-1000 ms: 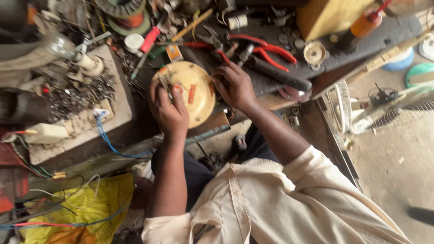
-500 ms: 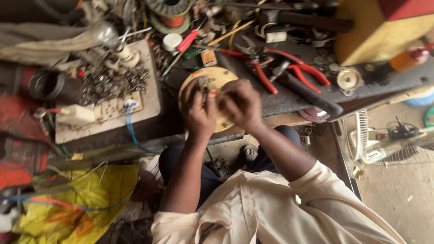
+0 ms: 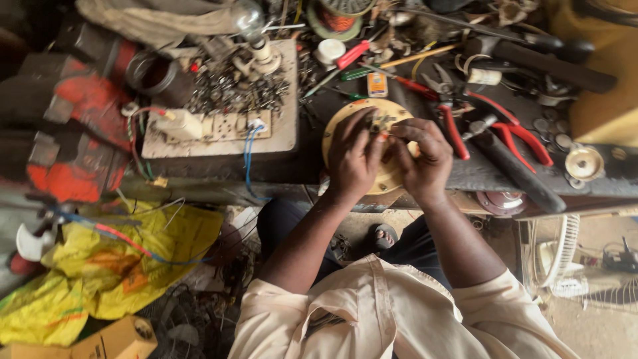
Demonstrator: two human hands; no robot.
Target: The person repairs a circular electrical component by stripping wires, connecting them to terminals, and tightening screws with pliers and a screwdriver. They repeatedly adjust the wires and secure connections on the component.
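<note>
At the far left a yellow bag (image 3: 100, 272) lies on the floor, and a white socket board (image 3: 219, 126) with blue wires sits on the bench. The left hand (image 3: 353, 156) rests on a round tan disc (image 3: 382, 179) at the bench edge, fingers curled over its middle. The right hand (image 3: 420, 156) pinches a small part there, with red-handled pliers (image 3: 458, 129) just beside it.

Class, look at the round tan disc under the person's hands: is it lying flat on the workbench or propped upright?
Lying flat: the round tan disc shows its full circular face upward, both hands resting on top.
</note>
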